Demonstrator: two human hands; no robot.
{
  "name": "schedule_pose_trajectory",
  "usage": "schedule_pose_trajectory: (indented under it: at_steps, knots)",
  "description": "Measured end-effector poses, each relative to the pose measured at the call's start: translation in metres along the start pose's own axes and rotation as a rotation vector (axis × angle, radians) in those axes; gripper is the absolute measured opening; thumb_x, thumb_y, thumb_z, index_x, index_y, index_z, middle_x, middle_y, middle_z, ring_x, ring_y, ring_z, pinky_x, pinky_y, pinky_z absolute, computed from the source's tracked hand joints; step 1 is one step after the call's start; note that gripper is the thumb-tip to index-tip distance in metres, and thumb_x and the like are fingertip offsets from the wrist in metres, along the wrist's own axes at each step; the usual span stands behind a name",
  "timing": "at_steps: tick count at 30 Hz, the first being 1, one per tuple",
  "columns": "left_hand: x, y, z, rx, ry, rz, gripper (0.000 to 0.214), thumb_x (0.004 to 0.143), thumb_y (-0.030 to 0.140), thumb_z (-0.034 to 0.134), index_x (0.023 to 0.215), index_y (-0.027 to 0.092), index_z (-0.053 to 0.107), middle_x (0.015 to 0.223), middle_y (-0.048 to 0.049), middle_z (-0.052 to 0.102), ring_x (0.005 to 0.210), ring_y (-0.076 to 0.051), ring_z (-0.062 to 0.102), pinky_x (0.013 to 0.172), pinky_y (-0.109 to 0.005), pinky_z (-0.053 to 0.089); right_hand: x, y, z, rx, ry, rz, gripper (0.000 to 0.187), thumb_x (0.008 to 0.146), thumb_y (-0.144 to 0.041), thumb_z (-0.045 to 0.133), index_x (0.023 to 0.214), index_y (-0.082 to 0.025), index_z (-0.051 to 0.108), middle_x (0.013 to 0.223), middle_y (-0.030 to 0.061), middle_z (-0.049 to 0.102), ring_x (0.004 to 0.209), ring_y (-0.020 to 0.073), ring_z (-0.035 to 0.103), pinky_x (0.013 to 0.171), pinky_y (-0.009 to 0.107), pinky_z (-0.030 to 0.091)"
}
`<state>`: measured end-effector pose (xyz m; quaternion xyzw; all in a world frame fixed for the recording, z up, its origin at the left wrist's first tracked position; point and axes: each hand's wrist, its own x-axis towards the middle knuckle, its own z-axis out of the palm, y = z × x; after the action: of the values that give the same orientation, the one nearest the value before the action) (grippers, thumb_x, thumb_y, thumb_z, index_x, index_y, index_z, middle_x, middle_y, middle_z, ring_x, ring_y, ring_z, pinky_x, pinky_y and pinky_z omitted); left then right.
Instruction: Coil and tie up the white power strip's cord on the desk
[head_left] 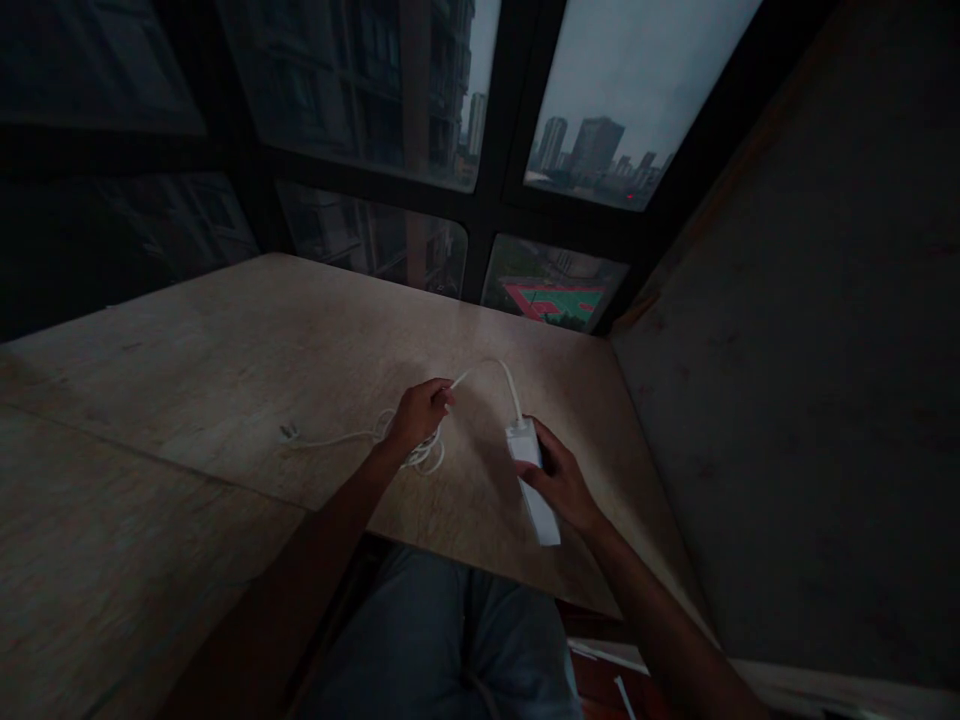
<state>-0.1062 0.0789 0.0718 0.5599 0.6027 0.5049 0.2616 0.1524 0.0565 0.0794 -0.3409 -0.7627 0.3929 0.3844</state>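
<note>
A white power strip [537, 500] is gripped in my right hand [556, 475], its long body slanting down toward the table's front edge. From its far end a white cord [491, 362] arches up and over to my left hand [421, 410], which pinches it between thumb and fingers. Loose loops of the same cord [429, 455] lie on the table under and beside my left wrist, partly hidden by it. Farther left, the cord ends in a plug [288, 433] resting on the tabletop. The underside of the strip is out of sight.
The pale stone-patterned table [225, 350] has a seam running across its left part. Dark-framed windows [600, 130] rise behind it, and a grey wall [810, 350] bounds the right side. My legs [450, 640] are below the front edge.
</note>
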Motion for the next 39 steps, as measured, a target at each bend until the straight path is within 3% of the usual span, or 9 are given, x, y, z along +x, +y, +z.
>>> schedule_pose_trajectory:
  at_steps: [5,8,11,14,18,24,28,34,39]
  knots:
    - [-0.007,0.004,0.004,-0.191,-0.197,-0.040,0.024,0.073,0.022,0.058,0.092,0.016,0.073,0.079,-0.0048,0.069,0.065,-0.015,0.062,0.065,-0.025,0.046,0.013,-0.002,0.024,-0.173,-0.156,-0.079,0.070,0.078,-0.037,0.069,0.142,-0.029,0.043,0.116,0.0081,0.054,0.103,0.0234,0.056,0.091,0.038,0.048]
    - [-0.015,0.013,0.000,-0.316,-0.384,-0.096,0.021,0.071,0.027,0.063,0.085,0.015,0.073,0.077,-0.0052,0.070,0.071,-0.017,0.063,0.068,-0.026,0.046,0.019,0.006,0.028,-0.304,-0.216,-0.077,0.072,0.077,-0.035,0.070,0.143,-0.028,0.042,0.112,0.0086,0.053,0.101,0.0231,0.055,0.088,0.037,0.048]
    - [-0.020,0.020,-0.006,-0.484,-0.498,-0.177,0.030,0.068,0.030,0.068,0.094,0.015,0.071,0.084,-0.0071,0.072,0.075,-0.019,0.065,0.069,-0.027,0.048,0.026,0.014,0.026,-0.470,-0.244,-0.068,0.072,0.075,-0.035,0.071,0.142,-0.028,0.045,0.109,0.0081,0.053,0.096,0.0226,0.056,0.084,0.036,0.049]
    - [-0.020,0.022,-0.006,-0.574,-0.421,-0.241,0.039,0.067,0.034,0.072,0.101,0.015,0.068,0.091,-0.0098,0.073,0.080,-0.022,0.067,0.073,-0.030,0.049,0.031,0.015,0.021,-0.633,-0.251,-0.099,0.073,0.074,-0.034,0.072,0.141,-0.026,0.045,0.107,0.0088,0.054,0.094,0.0231,0.056,0.083,0.036,0.049]
    - [-0.015,0.017,0.003,-0.500,-0.335,-0.215,0.038,0.072,0.051,0.067,0.081,0.014,0.070,0.079,-0.0098,0.072,0.073,-0.022,0.066,0.074,-0.033,0.049,0.036,0.013,0.012,-0.835,-0.287,-0.144,0.071,0.073,-0.031,0.073,0.139,-0.023,0.049,0.110,0.0118,0.055,0.098,0.0263,0.054,0.087,0.039,0.047]
    - [-0.012,0.017,0.009,-0.393,-0.230,-0.155,0.037,0.071,0.050,0.067,0.061,0.015,0.067,0.065,-0.0057,0.067,0.064,-0.017,0.060,0.064,-0.027,0.045,0.033,0.022,-0.008,-0.926,-0.297,-0.176,0.067,0.075,-0.021,0.069,0.138,-0.027,0.048,0.119,0.0120,0.055,0.104,0.0265,0.054,0.091,0.040,0.045]
    - [-0.015,0.021,0.006,-0.518,-0.270,-0.227,0.038,0.066,0.049,0.073,0.076,0.013,0.065,0.068,-0.0055,0.068,0.058,-0.015,0.060,0.058,-0.026,0.045,0.029,0.031,-0.015,-0.936,-0.283,-0.180,0.065,0.075,-0.016,0.066,0.138,-0.024,0.049,0.123,0.0123,0.055,0.108,0.0273,0.054,0.093,0.040,0.045]
    - [-0.020,0.027,-0.002,-0.793,-0.092,-0.351,0.045,0.057,0.033,0.081,0.090,0.014,0.057,0.066,-0.0020,0.066,0.061,-0.018,0.066,0.067,-0.034,0.053,0.029,0.049,-0.021,-0.957,-0.242,-0.184,0.063,0.077,-0.013,0.061,0.137,-0.023,0.048,0.124,0.0134,0.055,0.111,0.0274,0.054,0.094,0.042,0.044]
    - [-0.023,0.037,0.000,-0.839,-0.154,-0.428,0.039,0.059,0.023,0.076,0.091,0.014,0.057,0.062,0.0006,0.061,0.062,-0.020,0.068,0.070,-0.036,0.055,0.037,0.059,-0.030,-0.922,-0.173,-0.260,0.058,0.077,-0.011,0.057,0.133,-0.024,0.050,0.125,0.0124,0.057,0.115,0.0288,0.052,0.100,0.047,0.041]
